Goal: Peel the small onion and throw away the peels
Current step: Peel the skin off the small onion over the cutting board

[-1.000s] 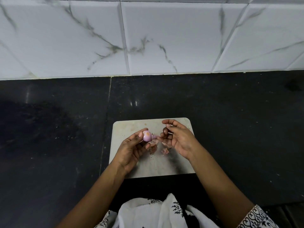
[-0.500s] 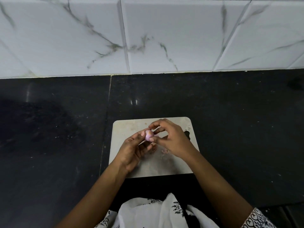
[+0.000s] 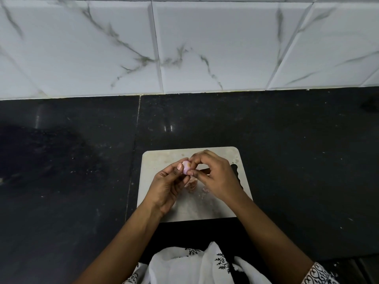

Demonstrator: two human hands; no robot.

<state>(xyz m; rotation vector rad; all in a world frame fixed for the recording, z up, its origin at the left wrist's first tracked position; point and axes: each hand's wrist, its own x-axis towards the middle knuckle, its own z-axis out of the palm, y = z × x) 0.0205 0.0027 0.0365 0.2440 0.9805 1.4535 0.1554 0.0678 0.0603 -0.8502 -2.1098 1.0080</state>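
Now I see the small onion (image 3: pixel 186 167) clamped in the left hand (image 3: pixel 167 188) above the cutting board (image 3: pixel 155 160), right hand (image 3: pixel 215 177) pinching its skin (loose peels (image 3: pixel 191 184) lie below), so I'd strip slowly, turning the bulb.

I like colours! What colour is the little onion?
Pale pink-purple onion, seen in the head view.

The small onion (image 3: pixel 186 167) is pale pink-purple, and the peels (image 3: pixel 191 185) are a duller pink. The cutting board (image 3: pixel 164 160) is off-white, the counter (image 3: pixel 61 171) speckled black, the wall tiles (image 3: pixel 205 44) white with grey veins. The garment (image 3: pixel 184 267) is white with black floral print.
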